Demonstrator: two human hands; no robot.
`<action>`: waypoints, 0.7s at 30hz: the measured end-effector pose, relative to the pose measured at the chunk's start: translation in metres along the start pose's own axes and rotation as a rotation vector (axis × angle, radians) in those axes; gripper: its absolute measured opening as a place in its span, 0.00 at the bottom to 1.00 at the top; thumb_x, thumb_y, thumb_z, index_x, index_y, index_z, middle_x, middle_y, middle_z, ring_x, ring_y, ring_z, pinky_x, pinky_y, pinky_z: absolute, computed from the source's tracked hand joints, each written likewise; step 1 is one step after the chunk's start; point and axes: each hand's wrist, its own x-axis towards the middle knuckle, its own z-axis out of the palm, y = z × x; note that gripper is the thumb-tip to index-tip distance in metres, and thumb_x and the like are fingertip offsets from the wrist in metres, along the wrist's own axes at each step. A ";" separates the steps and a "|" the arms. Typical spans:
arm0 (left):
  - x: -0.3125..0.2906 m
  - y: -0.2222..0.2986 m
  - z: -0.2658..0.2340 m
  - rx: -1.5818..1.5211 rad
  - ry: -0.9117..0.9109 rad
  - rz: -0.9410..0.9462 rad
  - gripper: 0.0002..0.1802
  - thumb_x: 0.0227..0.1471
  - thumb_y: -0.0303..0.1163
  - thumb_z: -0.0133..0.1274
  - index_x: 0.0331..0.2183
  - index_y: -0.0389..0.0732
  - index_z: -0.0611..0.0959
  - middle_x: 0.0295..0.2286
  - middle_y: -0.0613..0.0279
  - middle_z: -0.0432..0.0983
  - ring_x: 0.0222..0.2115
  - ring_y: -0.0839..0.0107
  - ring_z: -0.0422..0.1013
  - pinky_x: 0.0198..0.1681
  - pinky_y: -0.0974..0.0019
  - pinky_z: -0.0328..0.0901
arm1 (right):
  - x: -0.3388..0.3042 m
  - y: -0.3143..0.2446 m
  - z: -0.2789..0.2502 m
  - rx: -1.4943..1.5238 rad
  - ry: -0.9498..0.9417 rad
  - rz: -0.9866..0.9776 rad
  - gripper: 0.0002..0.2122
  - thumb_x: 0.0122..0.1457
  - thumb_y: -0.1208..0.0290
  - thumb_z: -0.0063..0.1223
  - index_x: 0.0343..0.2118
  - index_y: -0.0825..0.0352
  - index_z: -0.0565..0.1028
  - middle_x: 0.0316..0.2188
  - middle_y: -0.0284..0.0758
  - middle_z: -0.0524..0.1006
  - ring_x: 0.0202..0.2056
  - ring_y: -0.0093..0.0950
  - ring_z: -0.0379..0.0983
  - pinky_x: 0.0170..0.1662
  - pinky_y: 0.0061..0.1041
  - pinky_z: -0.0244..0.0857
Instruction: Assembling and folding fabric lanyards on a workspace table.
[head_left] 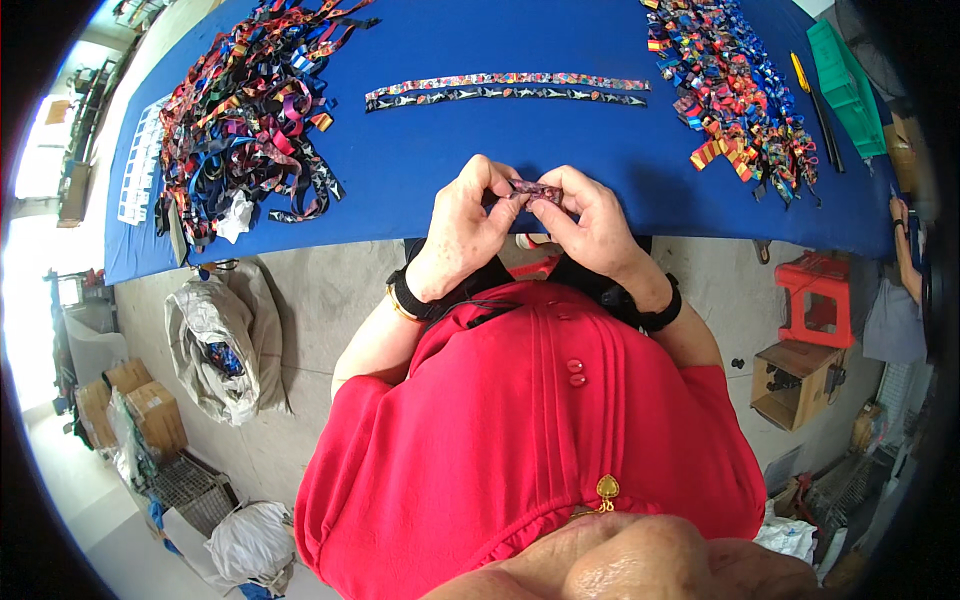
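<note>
Close to the blue table's near edge, my left hand (470, 222) and my right hand (590, 222) meet over a small folded strip of patterned ribbon (541, 190), dark with pinkish-purple print. Thumbs and forefingers of both hands pinch it, one at each end. Beyond them two ribbon strips lie flat side by side: a multicoloured one (500, 79) and, just nearer, a black one with white shapes (500, 94). To the left spreads a tangled heap of printed ribbons (262, 130). On the right is a long pile of folded ribbon pieces (735, 90), mostly red, blue and yellow.
The blue tablecloth (420, 150) covers the table. A green plastic basket (845, 85) and a yellow-handled tool (800, 73) are at the right. A white gridded sheet (141, 165) lies far left. On the floor stand a sack (215, 345), a red stool (815, 300) and a cardboard box (795, 385).
</note>
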 end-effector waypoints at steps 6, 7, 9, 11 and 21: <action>0.001 0.001 0.000 0.350 0.043 0.416 0.16 0.42 0.16 0.62 0.29 0.39 0.71 0.35 0.53 0.79 0.31 0.55 0.74 0.35 0.59 0.68 | 0.000 -0.010 0.001 -0.118 -0.004 -0.035 0.05 0.61 0.76 0.56 0.36 0.70 0.72 0.22 0.32 0.74 0.21 0.14 0.66 0.24 0.22 0.60; 0.001 0.000 0.000 0.351 0.042 0.417 0.16 0.42 0.16 0.62 0.29 0.39 0.71 0.35 0.53 0.79 0.31 0.55 0.74 0.35 0.59 0.68 | 0.000 -0.010 0.001 -0.118 -0.002 -0.035 0.05 0.61 0.76 0.56 0.36 0.70 0.72 0.22 0.32 0.74 0.21 0.14 0.66 0.24 0.22 0.60; 0.000 -0.003 0.000 0.392 0.066 0.536 0.17 0.41 0.15 0.62 0.30 0.39 0.70 0.35 0.53 0.79 0.30 0.57 0.74 0.34 0.59 0.68 | 0.000 -0.007 0.002 -0.106 -0.017 -0.026 0.05 0.61 0.76 0.56 0.37 0.70 0.72 0.22 0.33 0.73 0.21 0.15 0.67 0.24 0.22 0.61; -0.002 -0.007 0.002 0.403 0.068 0.574 0.18 0.41 0.14 0.61 0.30 0.39 0.70 0.36 0.52 0.79 0.29 0.58 0.74 0.33 0.59 0.68 | -0.001 -0.005 0.004 -0.076 -0.017 -0.011 0.05 0.62 0.76 0.55 0.37 0.69 0.72 0.21 0.32 0.73 0.21 0.15 0.67 0.24 0.22 0.60; -0.004 -0.004 0.001 0.443 0.051 0.735 0.21 0.38 0.11 0.60 0.34 0.39 0.71 0.37 0.51 0.78 0.27 0.59 0.75 0.29 0.61 0.68 | 0.003 -0.015 -0.010 0.264 -0.156 0.186 0.16 0.72 0.58 0.42 0.35 0.66 0.75 0.24 0.26 0.74 0.20 0.11 0.65 0.21 0.15 0.58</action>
